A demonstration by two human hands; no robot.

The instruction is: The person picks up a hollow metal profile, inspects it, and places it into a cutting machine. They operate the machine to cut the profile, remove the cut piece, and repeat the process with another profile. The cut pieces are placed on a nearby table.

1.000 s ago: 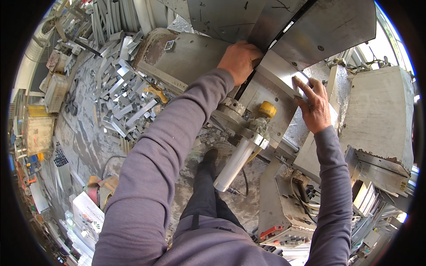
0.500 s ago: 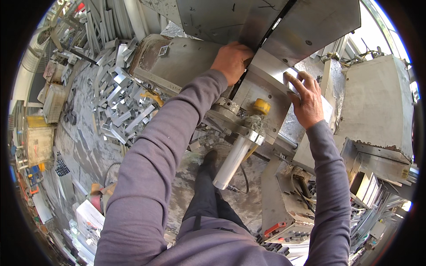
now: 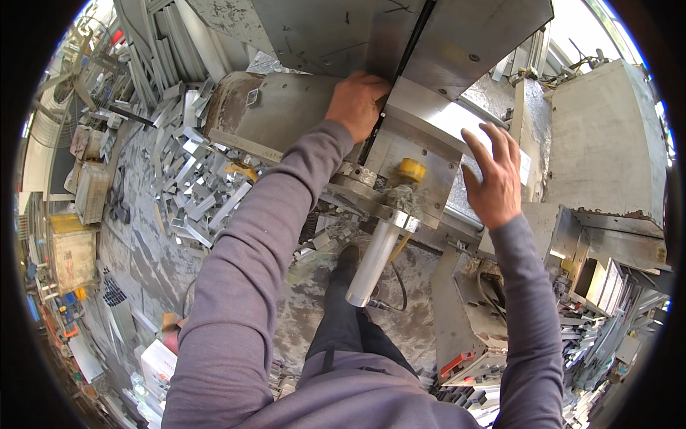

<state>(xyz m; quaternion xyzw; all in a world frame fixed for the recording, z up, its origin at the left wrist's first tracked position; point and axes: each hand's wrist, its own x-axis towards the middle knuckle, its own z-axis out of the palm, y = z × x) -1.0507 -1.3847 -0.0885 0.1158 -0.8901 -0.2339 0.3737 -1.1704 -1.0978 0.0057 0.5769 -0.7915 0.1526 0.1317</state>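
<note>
L hand (image 3: 355, 106) sits w/ fingers curled together on the machine's metal plate (image 3: 421, 146), right at the dark slot; R hand (image 3: 494, 179) has fingers spread apart, tips on the bright aluminium strip (image 3: 457, 118) lying across that plate, above the yellow knob (image 3: 411, 170). Small pale square label (image 3: 254, 97) on the grey housing to the left; white boxes (image 3: 157, 365) on the floor, lower left. Vs 0.5 s ago: R hand has slid lower along the strip, L hand unchanged.

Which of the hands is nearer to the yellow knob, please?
Left, narrowly. The left hand rests up-left of the yellow knob; the right hand hovers to its right.
</note>
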